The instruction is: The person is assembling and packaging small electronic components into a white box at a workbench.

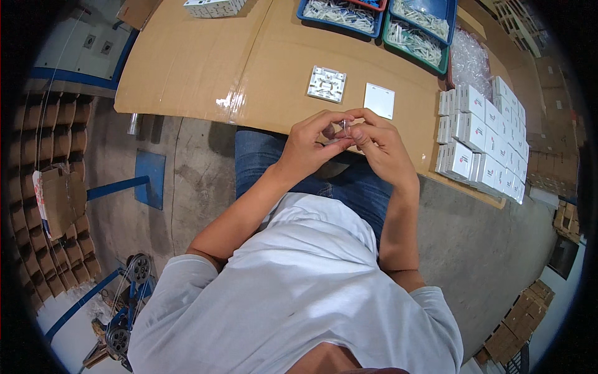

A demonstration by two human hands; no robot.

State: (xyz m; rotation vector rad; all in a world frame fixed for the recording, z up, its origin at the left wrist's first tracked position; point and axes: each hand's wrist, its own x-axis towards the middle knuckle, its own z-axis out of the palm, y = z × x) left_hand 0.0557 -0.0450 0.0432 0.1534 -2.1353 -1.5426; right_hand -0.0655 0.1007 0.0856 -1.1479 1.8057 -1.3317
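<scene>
My left hand (309, 146) and my right hand (387, 149) meet over the near edge of the cardboard-covered table. Their fingertips pinch a small clear plastic piece (344, 124) between them; fingers cover much of it, so its exact kind does not show. Just beyond the hands lies a white square frame (326, 84) with its inner side and metal parts facing up. To its right rests a flat white square plate (379, 101), a little past my right fingers.
Blue tray (339, 25) and green tray (416, 51) at the back hold many small packets. Beside them sits a heap of clear plastic bags (468, 59). Stacked small white boxes (486, 140) line the right edge. Another white stack (215, 7) stands far left on the cardboard (180, 68).
</scene>
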